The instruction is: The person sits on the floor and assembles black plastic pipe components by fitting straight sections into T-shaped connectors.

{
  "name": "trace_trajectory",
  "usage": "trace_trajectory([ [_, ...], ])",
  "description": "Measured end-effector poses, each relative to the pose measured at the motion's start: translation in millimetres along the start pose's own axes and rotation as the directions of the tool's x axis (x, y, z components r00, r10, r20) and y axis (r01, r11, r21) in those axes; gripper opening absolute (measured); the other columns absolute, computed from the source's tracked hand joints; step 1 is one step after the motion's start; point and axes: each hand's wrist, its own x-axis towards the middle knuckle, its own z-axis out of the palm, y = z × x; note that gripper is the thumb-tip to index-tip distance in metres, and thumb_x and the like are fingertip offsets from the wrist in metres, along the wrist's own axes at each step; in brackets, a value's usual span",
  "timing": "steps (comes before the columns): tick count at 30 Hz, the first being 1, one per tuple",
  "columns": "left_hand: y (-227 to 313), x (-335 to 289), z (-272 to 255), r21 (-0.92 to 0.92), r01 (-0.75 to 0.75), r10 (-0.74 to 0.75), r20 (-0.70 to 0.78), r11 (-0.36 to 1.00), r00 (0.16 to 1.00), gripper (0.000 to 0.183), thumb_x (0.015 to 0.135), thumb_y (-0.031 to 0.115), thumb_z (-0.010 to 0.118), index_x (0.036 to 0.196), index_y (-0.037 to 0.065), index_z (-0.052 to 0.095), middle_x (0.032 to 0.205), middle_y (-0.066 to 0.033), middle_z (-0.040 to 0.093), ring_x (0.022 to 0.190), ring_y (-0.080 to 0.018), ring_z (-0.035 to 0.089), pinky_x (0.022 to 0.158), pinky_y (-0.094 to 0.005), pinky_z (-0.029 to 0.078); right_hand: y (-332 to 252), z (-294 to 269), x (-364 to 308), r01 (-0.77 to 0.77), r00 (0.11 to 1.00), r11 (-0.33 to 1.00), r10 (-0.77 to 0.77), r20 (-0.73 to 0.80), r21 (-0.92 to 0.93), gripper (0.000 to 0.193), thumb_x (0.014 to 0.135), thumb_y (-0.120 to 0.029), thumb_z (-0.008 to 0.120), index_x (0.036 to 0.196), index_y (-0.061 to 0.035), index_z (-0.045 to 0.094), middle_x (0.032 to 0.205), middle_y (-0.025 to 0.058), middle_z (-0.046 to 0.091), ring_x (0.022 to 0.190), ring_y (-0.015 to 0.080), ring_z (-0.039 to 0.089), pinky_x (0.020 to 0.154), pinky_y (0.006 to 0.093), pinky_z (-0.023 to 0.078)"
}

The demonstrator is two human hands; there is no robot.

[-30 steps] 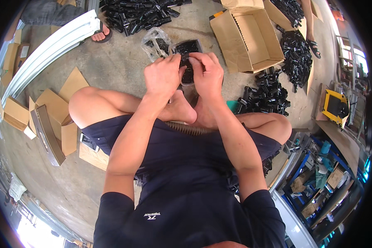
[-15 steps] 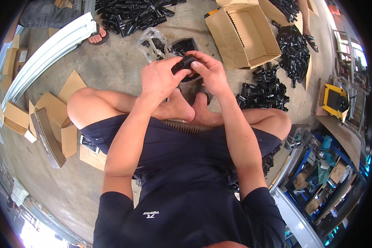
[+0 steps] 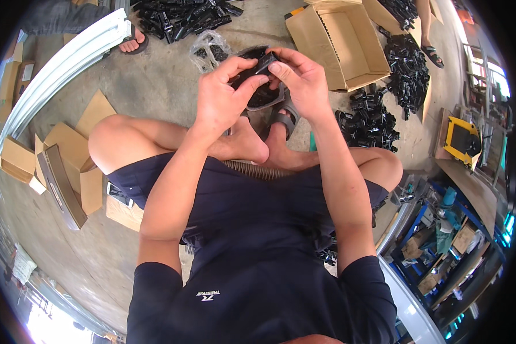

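Bright daylight glares white at lower left, and straight edges bend outward.

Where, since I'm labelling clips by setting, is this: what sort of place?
Probably a workshop or small assembly space: heaps of glossy black parts and an open brown cardboard box sit on a grey concrete floor, with long white profiles off to the left.
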Motion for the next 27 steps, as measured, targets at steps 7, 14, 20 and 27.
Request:
trace_trajectory([
  [7,12.2,12.2,-22.3,-0.373,0.049,-0.140,-0.219,0.927,0.966,0.022,0.090,-0.001,0.076,0.110,-0.006,0.070,0.102,-0.0118,0.076,0.091,-0.0121,0.070,0.083,-0.0243,0.057,-22.4,7.8,36.7,0.078,0.997,0.997,-0.078,0.020,-0.010,0.036,0.102,-0.023,0.066,0.125,0.0043,0.067,0.095,0.0084,0.073,0.080,0.0126,0.066,0.071,0.0266,0.055],
  [14,40.7,33.2,-85.1,-0.620,-0.247,-0.139,-0.506,0.745,0.851,0.019,0.097,0.004,0.069,0.112,-0.007,0.067,0.106,-0.0180,0.074,0.092,-0.0204,0.072,0.082,-0.0308,0.060,65.2,-22.1,80.2,-0.119,0.987,0.863,0.050,-0.152,-0.491,0.028,0.097,-0.022,0.069,0.114,-0.0003,0.074,0.092,0.0097,0.074,0.077,0.0172,0.068,0.069,0.0308,0.056],
  [20,26.8,37.9,-115.5,-0.643,-0.264,-0.223,-0.574,0.719,0.788,0.019,0.099,0.010,0.066,0.113,-0.004,0.064,0.106,-0.0181,0.073,0.090,-0.0192,0.071,0.078,-0.0309,0.059,124.0,45.8,103.9,0.289,0.949,0.420,-0.241,0.201,-0.861,0.017,0.089,-0.021,0.065,0.092,-0.0094,0.077,0.099,0.0128,0.074,0.104,0.0296,0.067,0.090,0.0425,0.053],
  [27,25.2,46.0,-115.2,-0.666,-0.229,-0.287,-0.571,0.710,0.769,0.019,0.099,0.011,0.067,0.112,-0.004,0.064,0.105,-0.0184,0.073,0.086,-0.0158,0.071,0.074,-0.0251,0.058,179.3,109.7,148.0,0.524,0.850,-0.138,0.014,0.527,-0.841,0.020,0.086,-0.018,0.060,0.093,-0.0099,0.077,0.100,0.0057,0.073,0.104,0.0254,0.064,0.091,0.0411,0.046],
])
